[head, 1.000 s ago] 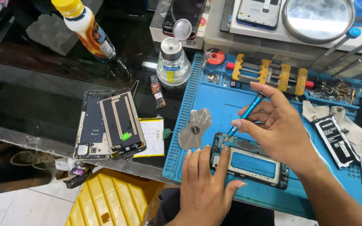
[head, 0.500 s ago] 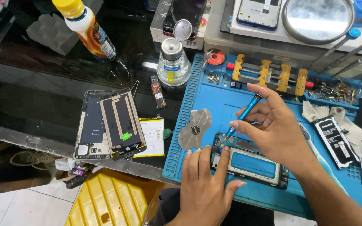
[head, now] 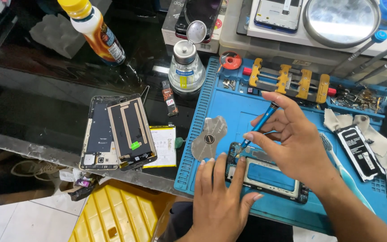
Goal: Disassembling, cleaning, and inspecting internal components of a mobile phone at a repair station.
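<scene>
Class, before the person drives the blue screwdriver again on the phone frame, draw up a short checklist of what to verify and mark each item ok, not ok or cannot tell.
1. Left hand steadies the phone frame with fingers pressed on its left end: ok.
2. Right hand grips the blue screwdriver pen-style: ok.
3. Screwdriver tip sits at the frame's upper left corner: ok; seated in a screw: cannot tell.
4. Frame lies flat on the blue repair mat: ok.
5. Grey round pad lies apart from the tip: ok.
6. Loose screws kept in the mat's top compartment, away from the frame: ok.
</scene>
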